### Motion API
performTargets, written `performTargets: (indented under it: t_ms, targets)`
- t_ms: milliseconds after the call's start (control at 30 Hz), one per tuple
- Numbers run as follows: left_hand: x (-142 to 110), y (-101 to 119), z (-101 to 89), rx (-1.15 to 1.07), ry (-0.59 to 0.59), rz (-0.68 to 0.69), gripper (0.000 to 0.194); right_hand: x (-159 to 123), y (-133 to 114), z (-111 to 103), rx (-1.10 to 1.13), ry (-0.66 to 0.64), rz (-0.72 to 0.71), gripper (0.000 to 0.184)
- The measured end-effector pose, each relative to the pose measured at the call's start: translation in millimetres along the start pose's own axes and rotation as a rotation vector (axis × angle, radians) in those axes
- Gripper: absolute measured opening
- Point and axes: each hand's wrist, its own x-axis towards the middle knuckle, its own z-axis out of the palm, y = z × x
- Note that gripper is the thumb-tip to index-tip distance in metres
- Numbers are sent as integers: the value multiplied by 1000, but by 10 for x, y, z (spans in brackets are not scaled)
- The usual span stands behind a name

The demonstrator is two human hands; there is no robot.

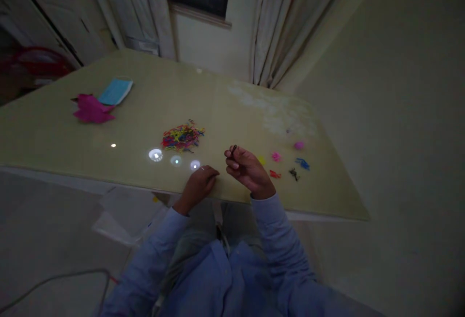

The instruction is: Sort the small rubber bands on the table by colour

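In the head view, the right hand (pixel 249 169) pinches a thin dark loop (pixel 233 150) between thumb and fingers, holding it up above the table (pixel 225 101) near its front edge. The left hand (pixel 199 185) is by that edge, fingers bent; whether it grips anything cannot be told. Beyond the left hand lies a mixed pile of colourful strands (pixel 183 136). To the right of the right hand sit small single-colour heaps: yellow heap (pixel 261 160), partly hidden, pink heap (pixel 276 156), red heap (pixel 275 174), black heap (pixel 294 175), blue heap (pixel 302 163) and purplish heap (pixel 299 145).
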Motion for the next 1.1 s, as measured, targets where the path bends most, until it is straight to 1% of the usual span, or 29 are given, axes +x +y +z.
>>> performTargets:
  t_ms: [67, 133, 200, 267, 333, 367, 433, 500, 600, 733, 933, 1033, 1100]
  targets:
    - [-1, -19, -9, 4, 9, 9, 22, -115, -4, -157, -42, 84, -65, 32]
    - [-1, -41, -12, 7, 25, 14, 23, -258, -17, -411, -118, 220, -158, 33]
    - [3, -59, -11, 18, 26, 4, 24, -433, -45, -763, -226, 415, -259, 33]
    - [8, -68, -10, 28, 28, -13, 25, -634, -87, -1175, -368, 657, -343, 32]
    - [13, -71, -10, 37, 36, -27, 26, -840, -134, -1583, -571, 880, -384, 30]
    - [14, -72, -11, 43, 39, -30, 26, -935, -155, -1765, -695, 972, -400, 28]
    - [16, -74, -15, 56, 39, -30, 26, -1088, -184, -2055, -950, 1095, -404, 24]
    - [15, -75, -21, 68, 35, -31, 26, -1178, -193, -2236, -1162, 1119, -357, 20]
    - [12, -71, -33, 79, 33, -44, 26, -1202, -180, -2348, -1373, 1074, -266, 19]
    - [14, -64, -39, 92, 39, -49, 26, -1160, -152, -2388, -1480, 1049, -212, 25]
    - [19, -67, -27, 99, 43, -59, 28, -1175, -113, -2458, -1511, 1019, -279, 28]
    - [15, -71, -20, 87, 47, -50, 27, -1191, -106, -2462, -1498, 1045, -332, 28]
    - [12, -72, -16, 83, 52, -38, 26, -1198, -103, -2420, -1486, 1066, -386, 30]
